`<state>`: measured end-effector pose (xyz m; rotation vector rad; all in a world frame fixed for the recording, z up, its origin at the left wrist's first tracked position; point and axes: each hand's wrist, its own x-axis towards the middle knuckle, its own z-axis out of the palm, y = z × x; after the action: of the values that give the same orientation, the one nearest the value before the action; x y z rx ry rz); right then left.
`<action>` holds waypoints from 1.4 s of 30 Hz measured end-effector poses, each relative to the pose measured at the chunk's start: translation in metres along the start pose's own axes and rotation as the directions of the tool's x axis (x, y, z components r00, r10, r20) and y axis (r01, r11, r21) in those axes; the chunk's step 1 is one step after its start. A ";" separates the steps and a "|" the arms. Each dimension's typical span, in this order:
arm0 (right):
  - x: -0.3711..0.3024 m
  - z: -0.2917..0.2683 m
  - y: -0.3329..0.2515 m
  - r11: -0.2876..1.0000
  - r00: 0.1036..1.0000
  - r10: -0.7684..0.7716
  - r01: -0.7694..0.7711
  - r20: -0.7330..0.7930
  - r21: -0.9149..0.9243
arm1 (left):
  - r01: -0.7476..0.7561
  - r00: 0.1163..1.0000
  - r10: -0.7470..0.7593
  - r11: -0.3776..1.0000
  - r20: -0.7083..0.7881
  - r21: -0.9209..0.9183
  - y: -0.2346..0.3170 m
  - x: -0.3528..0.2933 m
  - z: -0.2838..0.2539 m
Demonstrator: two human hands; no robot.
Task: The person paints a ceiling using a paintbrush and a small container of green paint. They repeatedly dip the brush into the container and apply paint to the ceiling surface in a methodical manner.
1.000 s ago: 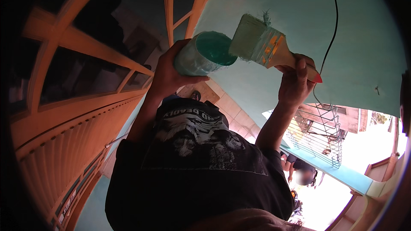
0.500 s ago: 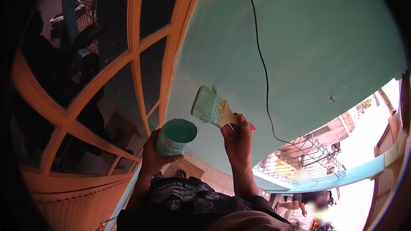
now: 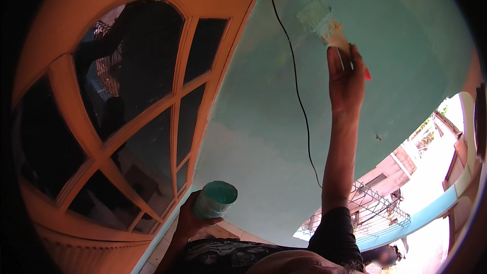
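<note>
Raised high, my right hand (image 3: 347, 78) grips the pale handle of a wide paintbrush (image 3: 335, 35) with a red handle end. Its bristles, coated in green paint, are up at the green wall (image 3: 253, 137); whether they press on it I cannot tell for sure. Low down near the window, my left hand (image 3: 192, 219) is wrapped round a cup-shaped paint container (image 3: 215, 202). Green paint coats its inside, and the container leans slightly to the right.
An orange wooden window frame (image 3: 175, 101) with dark panes stands on the left. A black cable (image 3: 297, 81) hangs down the wall. A small nail (image 3: 378, 137) sticks out at the right. Beyond are a wire rack (image 3: 378, 213), a light-blue ledge (image 3: 431, 213) and a person below.
My right hand has swung up and to the right with the paintbrush, from beside the container to high on the wall. The left hand with the container sits lower and slightly right in view.
</note>
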<state>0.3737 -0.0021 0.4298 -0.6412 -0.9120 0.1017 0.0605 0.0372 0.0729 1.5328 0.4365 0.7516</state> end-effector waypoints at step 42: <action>0.166 0.144 0.015 -0.480 0.350 0.166 0.845 0.922 -0.234 | 0.018 0.973 -0.048 0.991 -0.227 -0.131 -0.049 -0.052 -0.033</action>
<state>0.3693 0.1355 0.6014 -1.6703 -2.0152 -1.8521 0.0088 0.0319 0.0135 1.3201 0.5733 0.9187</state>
